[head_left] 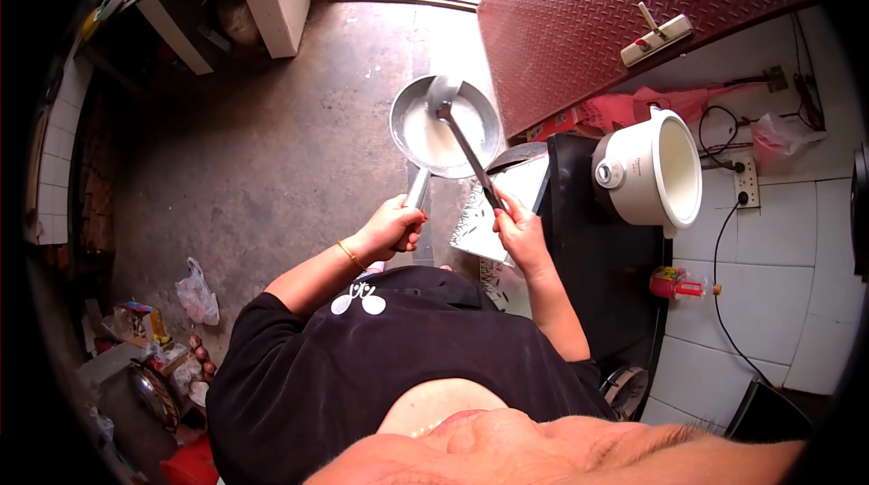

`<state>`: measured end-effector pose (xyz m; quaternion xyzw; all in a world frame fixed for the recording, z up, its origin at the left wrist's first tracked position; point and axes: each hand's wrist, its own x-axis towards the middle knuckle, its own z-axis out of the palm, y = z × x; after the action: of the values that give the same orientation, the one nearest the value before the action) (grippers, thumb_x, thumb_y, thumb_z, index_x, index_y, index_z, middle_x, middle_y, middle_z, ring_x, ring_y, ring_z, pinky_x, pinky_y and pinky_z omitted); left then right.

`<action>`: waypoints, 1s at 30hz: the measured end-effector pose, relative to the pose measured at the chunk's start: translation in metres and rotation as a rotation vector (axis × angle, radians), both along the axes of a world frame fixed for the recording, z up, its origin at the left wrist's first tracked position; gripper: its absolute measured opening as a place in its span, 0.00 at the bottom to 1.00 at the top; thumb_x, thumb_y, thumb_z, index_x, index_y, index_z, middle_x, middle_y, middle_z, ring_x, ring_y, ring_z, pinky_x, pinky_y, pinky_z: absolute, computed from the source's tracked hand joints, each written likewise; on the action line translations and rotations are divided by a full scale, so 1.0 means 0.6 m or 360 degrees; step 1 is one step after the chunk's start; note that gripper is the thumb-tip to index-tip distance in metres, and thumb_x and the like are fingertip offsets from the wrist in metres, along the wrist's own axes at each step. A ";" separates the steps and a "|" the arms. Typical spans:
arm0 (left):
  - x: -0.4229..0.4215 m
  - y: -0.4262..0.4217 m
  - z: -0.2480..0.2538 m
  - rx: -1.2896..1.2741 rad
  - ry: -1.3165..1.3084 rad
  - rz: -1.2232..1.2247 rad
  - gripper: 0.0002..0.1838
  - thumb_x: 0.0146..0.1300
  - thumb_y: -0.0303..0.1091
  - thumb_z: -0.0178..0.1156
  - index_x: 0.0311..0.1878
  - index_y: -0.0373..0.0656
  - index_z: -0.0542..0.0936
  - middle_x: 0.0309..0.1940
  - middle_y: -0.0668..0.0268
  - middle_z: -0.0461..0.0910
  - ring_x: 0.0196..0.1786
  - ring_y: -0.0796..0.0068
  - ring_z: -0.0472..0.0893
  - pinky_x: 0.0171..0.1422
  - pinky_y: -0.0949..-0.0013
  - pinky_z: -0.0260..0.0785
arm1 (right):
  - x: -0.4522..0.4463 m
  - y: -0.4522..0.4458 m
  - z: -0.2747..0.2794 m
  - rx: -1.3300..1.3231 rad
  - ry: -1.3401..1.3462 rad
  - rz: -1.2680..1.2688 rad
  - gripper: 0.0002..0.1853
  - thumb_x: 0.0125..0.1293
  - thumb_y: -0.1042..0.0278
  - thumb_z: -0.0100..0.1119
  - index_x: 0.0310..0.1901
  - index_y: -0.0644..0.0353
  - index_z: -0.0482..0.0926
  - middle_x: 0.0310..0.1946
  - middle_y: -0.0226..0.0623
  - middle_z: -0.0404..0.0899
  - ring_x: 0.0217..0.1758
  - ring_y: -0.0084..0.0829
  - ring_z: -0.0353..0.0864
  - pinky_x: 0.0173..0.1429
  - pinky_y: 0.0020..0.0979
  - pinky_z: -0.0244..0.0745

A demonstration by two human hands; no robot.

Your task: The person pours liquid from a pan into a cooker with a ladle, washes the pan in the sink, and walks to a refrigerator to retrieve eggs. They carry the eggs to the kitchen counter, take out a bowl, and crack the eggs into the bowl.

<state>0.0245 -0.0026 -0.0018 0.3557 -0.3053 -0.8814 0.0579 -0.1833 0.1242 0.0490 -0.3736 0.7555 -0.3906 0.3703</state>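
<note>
My left hand (pixel 394 224) is closed around the light-coloured handle of a round pan (pixel 398 123), held up in front of my body over the floor. White contents (pixel 434 136) cover the pan's bottom; whether they are powder or liquid I cannot make out. My right hand (pixel 520 233) grips the dark handle of a ladle (pixel 467 148). The ladle's shiny head lies over the pan near its far rim, slightly blurred. Whether that head touches the white contents is unclear.
To the right, a white electric cooker (pixel 634 172) stands on a black counter (pixel 579 213). A red textured door (pixel 625 23) carries a latch. Near the wall sit a socket (pixel 746 182) with cords and a red-labelled bottle (pixel 677 284). A plastic bag (pixel 197 293) lies on the floor at left.
</note>
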 end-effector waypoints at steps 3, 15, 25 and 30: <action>0.000 0.000 0.000 0.0003 -0.0041 0.0043 0.06 0.60 0.27 0.55 0.38 0.44 0.68 0.20 0.68 0.69 0.16 0.80 0.68 0.17 0.75 0.61 | -0.021 0.023 0.004 -0.0067 0.0479 0.0076 0.22 0.64 0.79 0.52 0.61 0.61 0.72 0.49 0.54 0.79 0.47 0.42 0.83 0.52 0.33 0.76; 0.001 -0.001 -0.011 -0.0024 -0.0060 0.0077 0.06 0.59 0.27 0.54 0.38 0.43 0.69 0.20 0.68 0.68 0.16 0.80 0.69 0.16 0.74 0.61 | 0.024 0.081 -0.002 -0.0087 0.0498 0.0290 0.21 0.64 0.80 0.52 0.60 0.66 0.72 0.54 0.55 0.77 0.58 0.43 0.78 0.60 0.31 0.71; 0.004 0.003 -0.009 -0.0004 -0.0054 0.0063 0.05 0.60 0.27 0.54 0.38 0.43 0.69 0.19 0.68 0.69 0.15 0.79 0.69 0.15 0.75 0.60 | 0.061 0.046 0.018 -0.0061 0.0345 0.0407 0.24 0.65 0.80 0.50 0.63 0.62 0.69 0.45 0.57 0.80 0.43 0.42 0.84 0.48 0.32 0.75; 0.003 0.006 -0.007 -0.0045 -0.0089 0.0014 0.05 0.59 0.27 0.53 0.38 0.42 0.69 0.19 0.68 0.68 0.15 0.79 0.69 0.16 0.74 0.60 | 0.070 0.030 0.007 -0.0076 0.0416 0.0410 0.24 0.65 0.79 0.49 0.64 0.61 0.69 0.32 0.54 0.80 0.27 0.36 0.81 0.37 0.32 0.75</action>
<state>0.0261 0.0012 -0.0058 0.3808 -0.3177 -0.8664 0.0581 -0.1411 0.1420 0.0530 -0.5234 0.7336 -0.3058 0.3071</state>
